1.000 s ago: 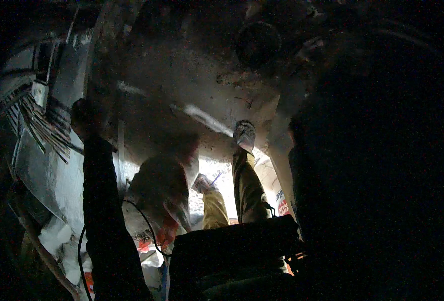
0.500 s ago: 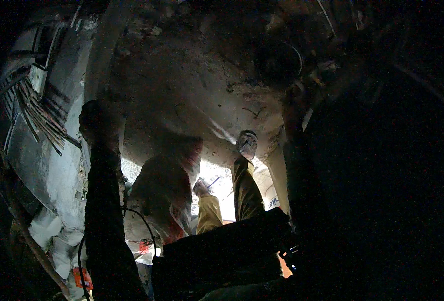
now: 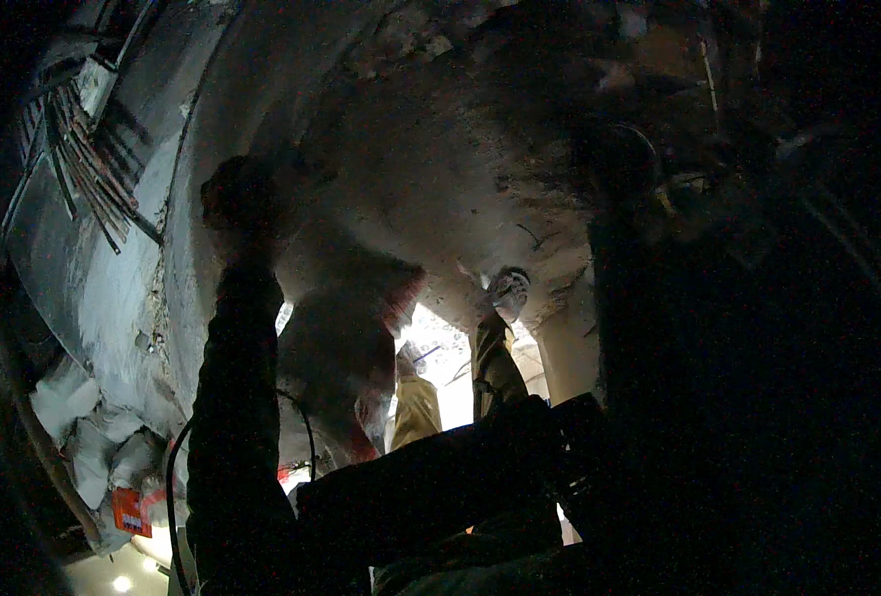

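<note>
My left hand (image 3: pixel 241 199) is a near-black silhouette at the end of its dark sleeve, held up before a dim, pale brown surface. Its fingers are lost in shadow, and nothing can be made out in it. On the right, what seems to be my right arm (image 3: pixel 611 288) merges with deep darkness, so I cannot make out that hand. A dark, bulky block-like shape (image 3: pixel 440 462) spans the lower middle, with a thin black cable (image 3: pixel 306 422) curving beside my left forearm. Beyond the block show two legs in tan trousers (image 3: pixel 416 412) and one shoe (image 3: pixel 508 290).
At the far left, a bundle of thin rods (image 3: pixel 87 169) leans by a pale, worn ledge (image 3: pixel 127 308). Below sit whitish lumpy sacks (image 3: pixel 92 457) and an orange-red object (image 3: pixel 131 511). A pale sheet-like shape (image 3: pixel 336 348) hangs right of my left forearm. Dim clutter (image 3: pixel 679 184) lies at upper right.
My left hand has moved rightward and a little upward, away from the pale ledge. The whole view has tilted slightly, and bright lamps now show at the lower left.
</note>
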Demonstrator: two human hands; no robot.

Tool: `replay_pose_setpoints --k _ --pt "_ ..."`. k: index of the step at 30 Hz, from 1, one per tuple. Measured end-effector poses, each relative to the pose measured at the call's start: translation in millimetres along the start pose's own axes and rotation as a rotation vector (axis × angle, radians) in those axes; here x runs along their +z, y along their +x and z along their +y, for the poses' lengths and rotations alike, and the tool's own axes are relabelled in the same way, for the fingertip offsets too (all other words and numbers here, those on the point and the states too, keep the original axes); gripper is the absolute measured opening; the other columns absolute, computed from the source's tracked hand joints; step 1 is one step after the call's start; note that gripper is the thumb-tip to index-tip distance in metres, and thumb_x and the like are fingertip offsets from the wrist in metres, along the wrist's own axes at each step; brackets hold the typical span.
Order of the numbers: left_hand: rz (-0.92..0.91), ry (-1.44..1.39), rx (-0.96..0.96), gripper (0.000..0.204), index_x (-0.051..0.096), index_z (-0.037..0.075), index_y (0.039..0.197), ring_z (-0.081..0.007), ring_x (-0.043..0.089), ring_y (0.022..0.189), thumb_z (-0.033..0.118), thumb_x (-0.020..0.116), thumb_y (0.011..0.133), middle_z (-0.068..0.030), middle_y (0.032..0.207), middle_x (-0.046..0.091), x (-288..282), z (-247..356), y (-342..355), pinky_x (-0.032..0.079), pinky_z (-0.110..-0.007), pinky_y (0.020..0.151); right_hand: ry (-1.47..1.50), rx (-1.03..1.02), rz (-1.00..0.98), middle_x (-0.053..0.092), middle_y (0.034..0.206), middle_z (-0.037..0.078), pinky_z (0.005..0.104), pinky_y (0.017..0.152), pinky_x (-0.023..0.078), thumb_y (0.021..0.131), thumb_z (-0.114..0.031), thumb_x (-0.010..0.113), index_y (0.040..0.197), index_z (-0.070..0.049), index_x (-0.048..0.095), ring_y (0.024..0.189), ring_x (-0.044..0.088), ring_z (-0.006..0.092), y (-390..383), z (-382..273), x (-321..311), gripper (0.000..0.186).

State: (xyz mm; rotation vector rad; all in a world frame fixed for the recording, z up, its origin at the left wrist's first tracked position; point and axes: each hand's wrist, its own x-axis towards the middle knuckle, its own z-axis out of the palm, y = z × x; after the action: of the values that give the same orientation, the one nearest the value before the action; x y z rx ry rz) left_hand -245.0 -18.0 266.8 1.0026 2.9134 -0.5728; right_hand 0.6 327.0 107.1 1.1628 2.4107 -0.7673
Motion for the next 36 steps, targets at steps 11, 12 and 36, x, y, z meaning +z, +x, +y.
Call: replay_pose_setpoints --k 11,12,36 --pt "0.153 -0.222 0.099 0.020 0.055 0.005 0.081 -0.0311 0.053 0.076 0.023 0.046 0.081 -0.0130 0.081 0.055 37.0 -17.9 -2.4 0.041 -0.040 0.071 0.225 -0.005 0.083 0.050 0.110 0.014 0.0352 0.087 0.039 0.074 -0.023 0.060 0.112 -0.002 0.046 0.102 0.048 0.0257 -61.5 24.8 -47.6 0.045" --pt "0.152 -0.282 0.043 0.022 0.053 0.005 0.083 -0.0332 0.050 0.075 0.024 0.042 0.085 -0.0134 0.083 0.054 41.0 -20.0 -5.4 0.038 -0.041 0.072 0.258 -0.013 0.079 0.051 0.110 0.014 0.0351 0.087 0.039 0.074 -0.023 0.060 0.112 -0.002 0.046 0.102 0.048 0.0256 -71.5 24.3 -47.8 0.046" --pt "0.331 -0.764 0.021 0.024 0.055 0.008 0.100 -0.0271 0.051 0.097 0.020 0.058 0.079 -0.0114 0.104 0.056 -38.7 -56.7 -97.4 0.042 -0.035 0.079 0.755 -0.108 -0.085 0.051 0.109 0.012 0.0335 0.088 0.040 0.070 -0.024 0.065 0.113 -0.003 0.046 0.101 0.049 0.0236 -303.4 -72.1 -56.0 0.052"
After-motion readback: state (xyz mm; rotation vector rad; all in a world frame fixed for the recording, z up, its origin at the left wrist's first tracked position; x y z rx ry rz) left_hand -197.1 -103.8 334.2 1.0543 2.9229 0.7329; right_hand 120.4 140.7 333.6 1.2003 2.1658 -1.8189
